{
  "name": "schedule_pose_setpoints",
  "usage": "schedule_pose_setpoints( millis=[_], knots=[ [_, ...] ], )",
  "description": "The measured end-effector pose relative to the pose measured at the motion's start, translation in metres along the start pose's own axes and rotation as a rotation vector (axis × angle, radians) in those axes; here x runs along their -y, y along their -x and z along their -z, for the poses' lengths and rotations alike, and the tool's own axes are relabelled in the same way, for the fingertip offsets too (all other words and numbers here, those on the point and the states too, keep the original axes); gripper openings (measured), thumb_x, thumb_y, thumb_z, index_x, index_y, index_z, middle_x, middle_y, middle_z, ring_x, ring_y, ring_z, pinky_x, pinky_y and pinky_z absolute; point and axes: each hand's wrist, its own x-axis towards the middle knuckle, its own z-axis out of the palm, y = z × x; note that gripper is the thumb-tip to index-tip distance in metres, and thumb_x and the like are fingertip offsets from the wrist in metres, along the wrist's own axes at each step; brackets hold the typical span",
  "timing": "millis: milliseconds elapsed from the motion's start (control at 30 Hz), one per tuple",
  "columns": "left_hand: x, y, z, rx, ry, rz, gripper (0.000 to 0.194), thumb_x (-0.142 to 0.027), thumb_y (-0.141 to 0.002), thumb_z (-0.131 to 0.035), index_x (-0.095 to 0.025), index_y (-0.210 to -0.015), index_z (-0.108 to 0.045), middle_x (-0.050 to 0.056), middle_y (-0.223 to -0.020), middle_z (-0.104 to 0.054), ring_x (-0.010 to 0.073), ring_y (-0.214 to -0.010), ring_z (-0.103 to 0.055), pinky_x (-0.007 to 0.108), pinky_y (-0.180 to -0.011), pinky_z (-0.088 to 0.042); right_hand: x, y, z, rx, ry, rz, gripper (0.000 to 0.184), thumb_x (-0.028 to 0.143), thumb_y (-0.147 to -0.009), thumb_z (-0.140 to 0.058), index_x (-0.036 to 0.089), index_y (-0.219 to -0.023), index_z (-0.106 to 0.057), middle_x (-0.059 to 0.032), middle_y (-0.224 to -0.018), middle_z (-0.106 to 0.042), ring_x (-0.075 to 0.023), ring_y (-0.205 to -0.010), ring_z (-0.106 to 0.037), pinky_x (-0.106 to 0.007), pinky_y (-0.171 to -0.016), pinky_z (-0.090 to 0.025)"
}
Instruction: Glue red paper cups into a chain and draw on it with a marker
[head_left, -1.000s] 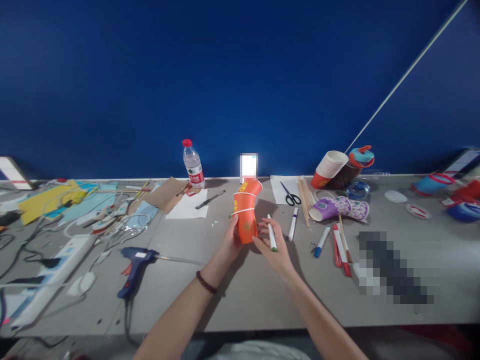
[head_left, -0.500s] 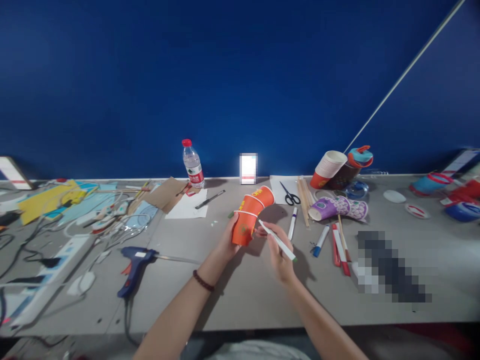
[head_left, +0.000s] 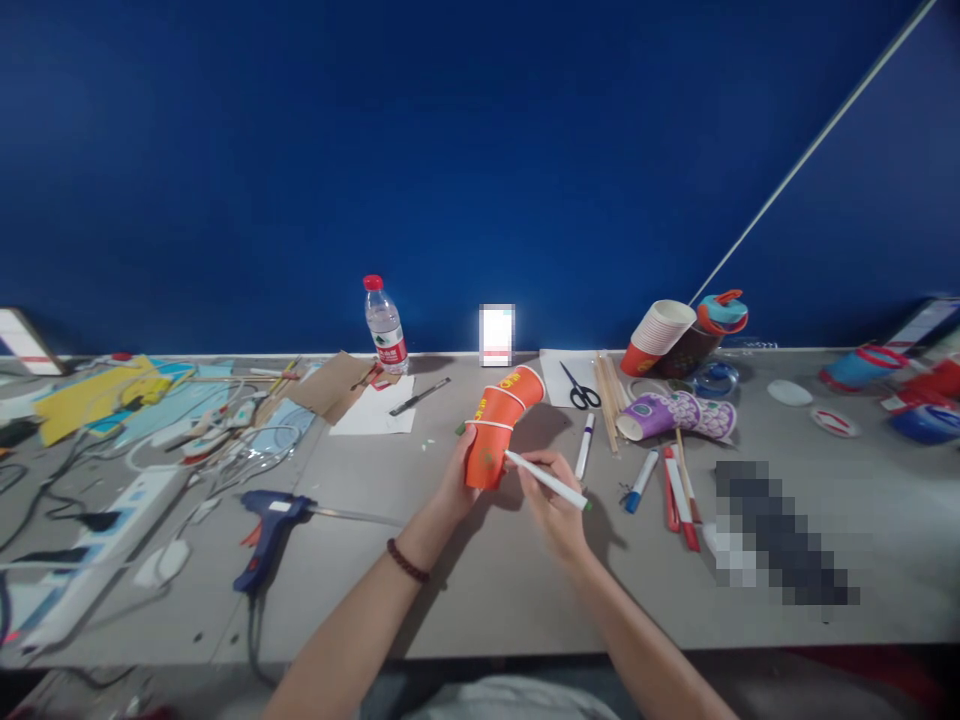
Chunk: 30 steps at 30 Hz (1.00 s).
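A curved row of orange paper cups, joined end to end, is in my left hand, which grips the lowest cup from its left side. Yellow lettering runs along the upper cups, and a small green mark shows on the lowest one. My right hand pinches a white marker with a green end. The marker's tip is at the right edge of the lowest cup; whether it touches cannot be made out. Some fingers of my left hand are hidden behind the cups.
Left lie a blue glue gun, a power strip and cables. A water bottle stands behind. Scissors, a purple cup chain, stacked cups, a blue marker and red markers are right.
My right hand has brought the marker slightly left and lower, its tip now at the lowest cup's edge. The orange cups have tilted or shifted a little to the left at their upper end.
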Motion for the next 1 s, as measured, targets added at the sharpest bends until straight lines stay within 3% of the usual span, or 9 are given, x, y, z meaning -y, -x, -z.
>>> schedule_pose_setpoints(
  millis=[233, 700, 1000],
  knots=[
    [0.008, -0.001, 0.001, -0.014, 0.013, -0.060, 0.047, -0.058, -0.075, -0.066, -0.012, -0.088, -0.066, 0.006, -0.067, -0.066, 0.0158, -0.057, -0.062, 0.026, -0.056, -0.052, -0.006, -0.002, -0.001, -0.037, 0.055, -0.014, 0.020, 0.040, -0.086, -0.062, 0.021, -0.091, -0.062, -0.0043, -0.082, -0.071, -0.0176, -0.068, -0.063, -0.029, -0.062, -0.049],
    [0.012, -0.001, 0.001, -0.058, 0.011, -0.112, 0.048, -0.056, -0.072, -0.069, -0.013, -0.092, -0.064, 0.008, -0.077, -0.069, 0.0182, -0.068, -0.066, 0.028, -0.067, -0.053, -0.003, -0.002, -0.002, -0.010, 0.096, -0.001, 0.019, 0.038, -0.085, -0.063, 0.019, -0.090, -0.067, -0.0055, -0.084, -0.070, -0.0186, -0.073, -0.064, -0.029, -0.065, -0.050],
    [0.013, -0.001, 0.004, -0.083, 0.004, -0.071, 0.052, -0.057, -0.073, -0.068, -0.012, -0.098, -0.063, 0.008, -0.082, -0.069, 0.0202, -0.073, -0.066, 0.031, -0.072, -0.053, -0.002, -0.001, -0.002, 0.015, 0.143, 0.024, 0.018, 0.036, -0.086, -0.062, 0.019, -0.090, -0.067, -0.0053, -0.081, -0.071, -0.0176, -0.069, -0.064, -0.028, -0.062, -0.051]
  ],
)
